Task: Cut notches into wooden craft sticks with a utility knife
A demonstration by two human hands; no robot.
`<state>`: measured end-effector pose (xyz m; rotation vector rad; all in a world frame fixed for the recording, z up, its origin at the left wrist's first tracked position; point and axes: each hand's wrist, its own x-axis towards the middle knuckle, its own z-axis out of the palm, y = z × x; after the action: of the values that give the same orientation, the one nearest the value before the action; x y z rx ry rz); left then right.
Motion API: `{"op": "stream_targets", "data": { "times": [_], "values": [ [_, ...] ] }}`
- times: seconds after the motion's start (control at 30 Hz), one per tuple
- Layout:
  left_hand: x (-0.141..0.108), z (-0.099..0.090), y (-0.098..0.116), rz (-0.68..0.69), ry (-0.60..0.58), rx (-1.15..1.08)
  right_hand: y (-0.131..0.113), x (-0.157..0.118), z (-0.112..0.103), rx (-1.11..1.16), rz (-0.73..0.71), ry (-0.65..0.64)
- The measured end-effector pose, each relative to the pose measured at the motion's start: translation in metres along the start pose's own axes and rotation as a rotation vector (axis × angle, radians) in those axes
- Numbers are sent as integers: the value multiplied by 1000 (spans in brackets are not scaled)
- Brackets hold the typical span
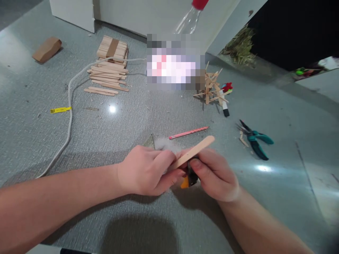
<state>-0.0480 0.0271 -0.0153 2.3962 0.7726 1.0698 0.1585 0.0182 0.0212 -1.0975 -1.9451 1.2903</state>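
Observation:
A flat wooden craft stick [197,151] slants up to the right between my hands, with a small dark mark on its face. My left hand [149,169] is closed around its lower end. Fingers curled, my right hand [218,173] grips a small black and orange tool [192,178] just beneath the stick; its working part is hidden, and I cannot tell whether it touches the wood. Behind my hands, a whitish powdery patch [166,144] and the corner of a clear triangular ruler [149,141] show on the table. A pink striped pencil [189,132] lies just beyond.
Craft sticks lie loose [108,74] and in a banded bundle [112,47] at the back left, near a white cable [70,120]. A stick structure [210,84], a marker [224,104] and teal-handled pliers [255,137] are on the right. A brown paper piece [47,50] sits far left.

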Motion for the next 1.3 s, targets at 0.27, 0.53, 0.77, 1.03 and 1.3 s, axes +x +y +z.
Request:
{"op": "stream_targets", "data": {
  "times": [0.27, 0.53, 0.77, 1.03, 1.3],
  "values": [
    [-2, 5, -2, 28, -63, 395, 5, -5, 9, -45, 111, 27],
    [-6, 11, -4, -36, -158, 459, 22, -1, 13, 128, 260, -45],
    [1, 5, -12, -158, -246, 423, 23, 5, 12, 297, 443, -29],
    [12, 0, -12, -107, -329, 520, 13, 12, 7, 301, 523, -12],
    [14, 2, -11, -96, -348, 515, 15, 10, 10, 223, 456, 13]
  ]
}}
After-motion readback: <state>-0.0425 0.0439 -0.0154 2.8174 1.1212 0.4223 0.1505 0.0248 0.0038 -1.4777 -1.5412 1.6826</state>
